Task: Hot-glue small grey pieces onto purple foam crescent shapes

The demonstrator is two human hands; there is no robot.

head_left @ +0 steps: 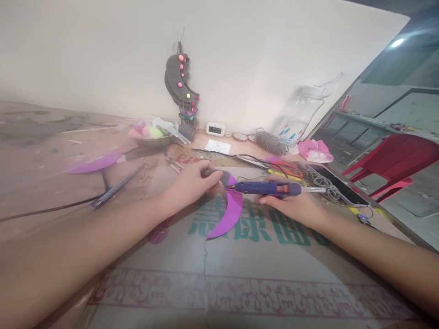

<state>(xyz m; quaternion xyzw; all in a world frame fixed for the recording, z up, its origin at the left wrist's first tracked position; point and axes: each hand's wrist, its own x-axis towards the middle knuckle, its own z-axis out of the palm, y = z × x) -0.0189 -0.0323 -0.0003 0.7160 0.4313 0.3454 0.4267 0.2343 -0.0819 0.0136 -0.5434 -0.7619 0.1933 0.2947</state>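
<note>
My right hand (291,203) is wrapped round a blue glue gun (270,188) that lies sideways, its nozzle pointing left at the top of a purple crescent-shaped piece (229,214) on the cardboard sheet (240,260). My left hand (192,182) pinches a small grey strip (219,175) at the crescent's upper tip, right beside the nozzle.
A grey crescent ornament with coloured beads (181,89) leans on the wall. Nearby are a small white clock (215,129), a ball of grey yarn (272,142), orange scissors (286,168), a plastic jar (300,116), another purple crescent (98,163), a soldering-style tool (113,191) and a red chair (394,160).
</note>
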